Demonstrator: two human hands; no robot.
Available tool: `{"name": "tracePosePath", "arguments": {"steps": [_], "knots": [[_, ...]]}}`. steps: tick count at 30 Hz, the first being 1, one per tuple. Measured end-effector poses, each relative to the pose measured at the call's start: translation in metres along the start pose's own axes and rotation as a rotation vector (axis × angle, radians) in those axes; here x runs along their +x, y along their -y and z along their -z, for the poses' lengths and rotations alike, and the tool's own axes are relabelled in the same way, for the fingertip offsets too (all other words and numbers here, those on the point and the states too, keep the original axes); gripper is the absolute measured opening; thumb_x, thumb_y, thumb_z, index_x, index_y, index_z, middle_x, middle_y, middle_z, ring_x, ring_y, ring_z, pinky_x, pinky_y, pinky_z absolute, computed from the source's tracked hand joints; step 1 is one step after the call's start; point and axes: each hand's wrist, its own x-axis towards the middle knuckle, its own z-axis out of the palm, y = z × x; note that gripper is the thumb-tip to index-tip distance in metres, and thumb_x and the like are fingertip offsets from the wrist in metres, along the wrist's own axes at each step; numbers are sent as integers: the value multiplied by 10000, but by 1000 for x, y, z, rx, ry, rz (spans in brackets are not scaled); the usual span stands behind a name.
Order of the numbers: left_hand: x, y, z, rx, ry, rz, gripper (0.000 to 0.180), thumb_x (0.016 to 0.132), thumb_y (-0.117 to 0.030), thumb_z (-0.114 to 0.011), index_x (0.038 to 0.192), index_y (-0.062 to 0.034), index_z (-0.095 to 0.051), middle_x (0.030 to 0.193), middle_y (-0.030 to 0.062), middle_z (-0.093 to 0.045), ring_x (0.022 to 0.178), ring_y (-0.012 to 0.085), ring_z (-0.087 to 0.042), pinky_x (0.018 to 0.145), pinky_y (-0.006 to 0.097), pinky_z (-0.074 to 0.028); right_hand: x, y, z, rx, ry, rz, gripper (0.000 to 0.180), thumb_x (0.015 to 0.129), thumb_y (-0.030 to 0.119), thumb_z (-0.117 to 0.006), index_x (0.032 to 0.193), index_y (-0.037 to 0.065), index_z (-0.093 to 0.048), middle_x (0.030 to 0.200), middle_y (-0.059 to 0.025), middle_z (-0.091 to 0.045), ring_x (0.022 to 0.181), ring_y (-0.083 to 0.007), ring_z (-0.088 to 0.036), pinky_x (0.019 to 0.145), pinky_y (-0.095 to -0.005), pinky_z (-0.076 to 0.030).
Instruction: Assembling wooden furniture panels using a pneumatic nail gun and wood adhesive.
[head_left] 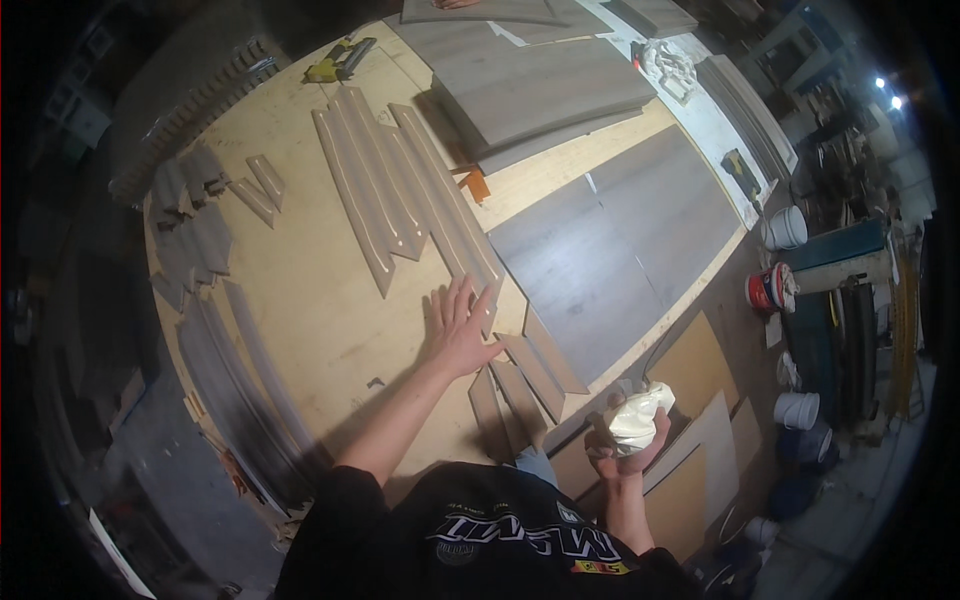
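Observation:
Fingers spread, my left hand [460, 328] lies flat at the near end of a long grey-brown moulding strip [448, 222] on the wooden worktable [330, 330]. Beside it lie more long strips [362, 185] with mitred ends, and thin pale beads, like glue, run along them. Close to my left thumb are several short mitred pieces [535, 368]. Off the table's near right edge, my right hand [606, 462] is closed around a crumpled cream-white soft bag [638, 418]. The bag hides part of the fingers.
A large grey panel [615, 250] lies right of the strips, with a thick panel stack [535, 95] beyond it. Small offcuts [195, 240] and long strips [235, 370] line the left edge. A yellow-green tool [338, 62] rests at the far left. Someone's hand [456, 3] shows at the top.

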Motion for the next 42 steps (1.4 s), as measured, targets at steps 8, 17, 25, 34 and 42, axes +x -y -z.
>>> {"name": "tracePosePath", "arguments": {"steps": [8, 17, 25, 34, 42], "knots": [[62, 8, -36, 121, -207, -106, 903, 894, -440, -716, 1605, -104, -271, 1662, 197, -177, 1561, 383, -106, 1248, 646, -62, -14, 3, 21, 18, 85, 37, 483, 1011, 533, -446, 1365, 221, -547, 1223, -147, -588, 851, -360, -692, 472, -381, -539], [79, 12, 14, 158, -352, 32, 838, 910, -462, -707, 1576, -95, -354, 1634, 190, -278, 1540, 360, -210, 1259, 604, -96, -24, 22, 28, 26, -25, 33, 537, 1013, 585, -417, 1402, 232, -527, 1216, -121, -654, 742, -306, -673, 445, -363, -503], [-123, 64, -86, 7, -512, 503, 711, 923, -366, -680, 1517, -63, -434, 1581, 226, -356, 1493, 391, -284, 1238, 574, -164, 53, 49, 76, -626, -288, 115, 588, 1025, 508, -530, 1408, 63, -503, 1265, -157, -647, 1057, -289, -677, 837, -399, -586], [-202, 37, -119, 139, -573, 536, 621, 921, -297, -645, 1488, -101, -488, 1593, 166, -391, 1497, 356, -319, 1240, 573, -188, 171, 11, 108, -1345, -47, 250, 351, 936, 225, -744, 1166, -34, -689, 1111, -85, -698, 1016, -165, -643, 895, -332, -515], [-198, 38, -120, 154, -633, 519, 578, 912, -275, -656, 1453, -108, -539, 1564, 148, -436, 1474, 344, -366, 1224, 564, -233, 198, -4, 96, -1457, -34, 379, 265, 898, 196, -799, 1020, -34, -750, 952, -80, -737, 881, -154, -678, 810, -331, -540]]}}
